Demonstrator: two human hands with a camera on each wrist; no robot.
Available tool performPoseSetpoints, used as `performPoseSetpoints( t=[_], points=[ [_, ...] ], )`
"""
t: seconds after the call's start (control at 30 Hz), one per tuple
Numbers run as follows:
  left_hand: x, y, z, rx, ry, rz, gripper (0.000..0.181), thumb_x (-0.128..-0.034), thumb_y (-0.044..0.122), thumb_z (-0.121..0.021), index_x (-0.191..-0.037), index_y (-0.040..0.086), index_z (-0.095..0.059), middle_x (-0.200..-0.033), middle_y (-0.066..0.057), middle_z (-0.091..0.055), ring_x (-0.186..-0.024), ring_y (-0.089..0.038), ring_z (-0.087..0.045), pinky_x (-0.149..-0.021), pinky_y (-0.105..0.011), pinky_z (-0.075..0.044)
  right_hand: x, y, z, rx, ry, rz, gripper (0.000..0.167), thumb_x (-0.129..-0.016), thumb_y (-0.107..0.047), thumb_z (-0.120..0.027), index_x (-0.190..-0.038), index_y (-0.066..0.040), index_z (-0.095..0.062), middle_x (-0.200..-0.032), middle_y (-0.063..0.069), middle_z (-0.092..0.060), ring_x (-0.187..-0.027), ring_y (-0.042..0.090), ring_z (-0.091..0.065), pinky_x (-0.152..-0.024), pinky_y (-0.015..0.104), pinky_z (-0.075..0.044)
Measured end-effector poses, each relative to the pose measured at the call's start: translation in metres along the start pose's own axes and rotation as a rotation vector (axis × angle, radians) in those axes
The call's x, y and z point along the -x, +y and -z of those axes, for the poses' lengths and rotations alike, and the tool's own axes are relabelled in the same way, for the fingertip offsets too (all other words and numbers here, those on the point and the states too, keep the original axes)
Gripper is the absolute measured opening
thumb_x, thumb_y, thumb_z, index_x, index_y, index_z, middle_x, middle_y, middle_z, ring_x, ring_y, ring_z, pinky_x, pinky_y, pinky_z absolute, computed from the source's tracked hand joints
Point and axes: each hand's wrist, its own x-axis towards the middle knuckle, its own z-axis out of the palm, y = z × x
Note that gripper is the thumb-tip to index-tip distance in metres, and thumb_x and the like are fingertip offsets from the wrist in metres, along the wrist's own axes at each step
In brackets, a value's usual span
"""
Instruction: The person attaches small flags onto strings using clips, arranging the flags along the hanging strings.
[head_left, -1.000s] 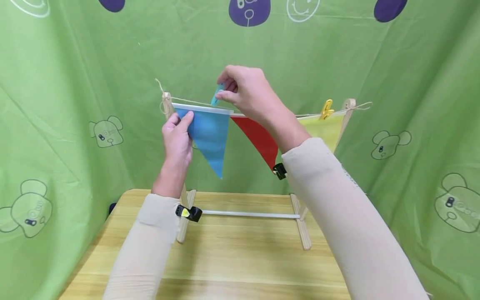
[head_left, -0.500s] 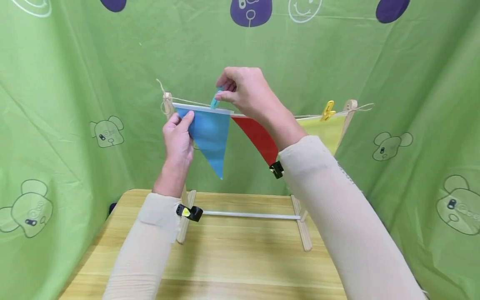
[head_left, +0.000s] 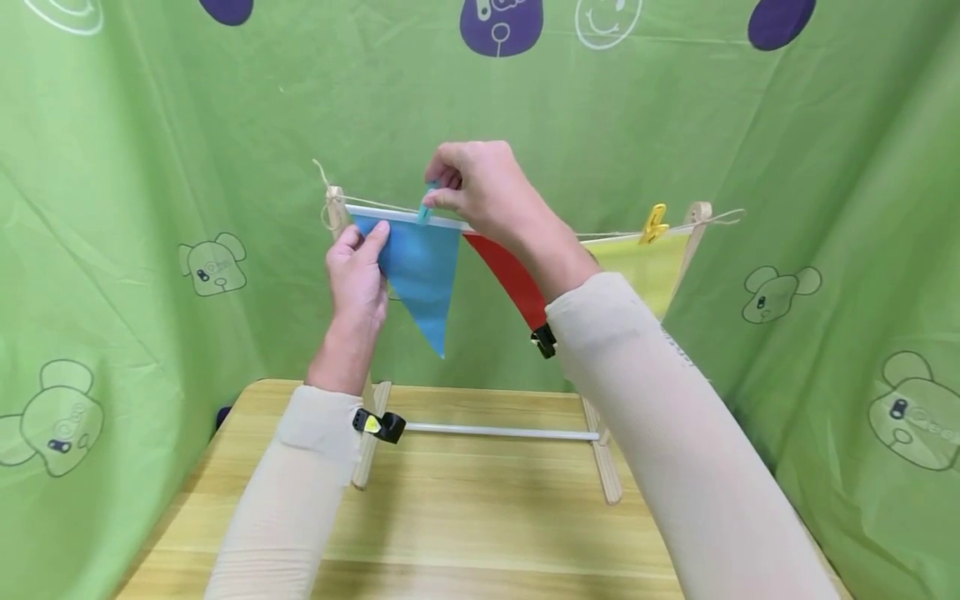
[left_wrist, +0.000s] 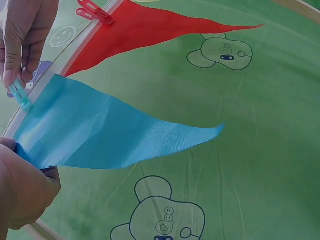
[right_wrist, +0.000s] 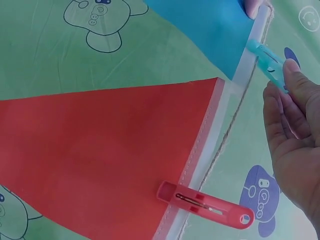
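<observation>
A blue triangular pennant (head_left: 422, 267) hangs along a twine line (head_left: 382, 202) at the left of a wooden stand. My left hand (head_left: 358, 271) pinches its upper left part, thumb in front. A light blue clothespin (right_wrist: 270, 65) is pinched by its handle end between thumb and fingers of my right hand (head_left: 483, 183). In the right wrist view its tip overlaps the pennant's white top band (right_wrist: 246, 65) and the twine. Beside it hangs a red pennant (right_wrist: 115, 155), clipped to the line by a red clothespin (right_wrist: 207, 204).
A yellow pennant (head_left: 633, 262) with a yellow clothespin (head_left: 654, 223) hangs near the right post (head_left: 693, 237). A white crossbar (head_left: 495, 431) joins the stand's feet on the wooden table (head_left: 465, 533). A green patterned curtain (head_left: 262, 125) surrounds it.
My right hand has lowered slightly, bringing the light blue clothespin from above the line down onto the blue pennant's top band. My left hand keeps its pinch in nearly the same place.
</observation>
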Motion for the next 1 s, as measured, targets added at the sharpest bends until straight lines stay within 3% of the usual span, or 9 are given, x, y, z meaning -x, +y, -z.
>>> performPoseSetpoints(
  t=[0.2,0.47,1.0],
  points=[
    [0.0014,-0.0006,0.0008,-0.005,-0.003,0.031,0.017,-0.0982,-0.003,-0.064,-0.114,-0.003,-0.068,-0.111,-0.008,-0.068,-0.112,-0.021,-0.066,-0.104,-0.032,-0.055,-0.0014,-0.0005,-0.0046,0.024,-0.019,0.003,0.023,-0.09,-0.019,-0.081,-0.107,-0.005,-0.074,-0.097,0.007,-0.072,-0.089,0.017,-0.064,-0.082,0.026,-0.055],
    [-0.0016,0.0014,0.0013,-0.008,-0.002,0.009,0.012,-0.0982,-0.004,-0.063,-0.101,0.006,-0.069,-0.105,-0.006,-0.069,-0.104,-0.018,-0.067,-0.105,-0.033,-0.055,-0.0039,-0.003,-0.0062,0.051,-0.024,0.025,0.02,-0.09,-0.017,-0.081,-0.105,-0.004,-0.074,-0.098,0.009,-0.073,-0.089,0.018,-0.065,-0.083,0.028,-0.055],
    [-0.0035,0.0009,0.004,-0.051,0.016,0.027,0.011,-0.0981,-0.001,-0.065,-0.1,0.008,-0.069,-0.103,-0.004,-0.07,-0.103,-0.017,-0.068,-0.104,-0.033,-0.055,-0.0063,-0.003,-0.0103,0.063,-0.071,0.023,0.026,-0.091,-0.018,-0.081,-0.11,-0.004,-0.073,-0.103,0.009,-0.074,-0.094,0.019,-0.067,-0.087,0.028,-0.056]
  ],
)
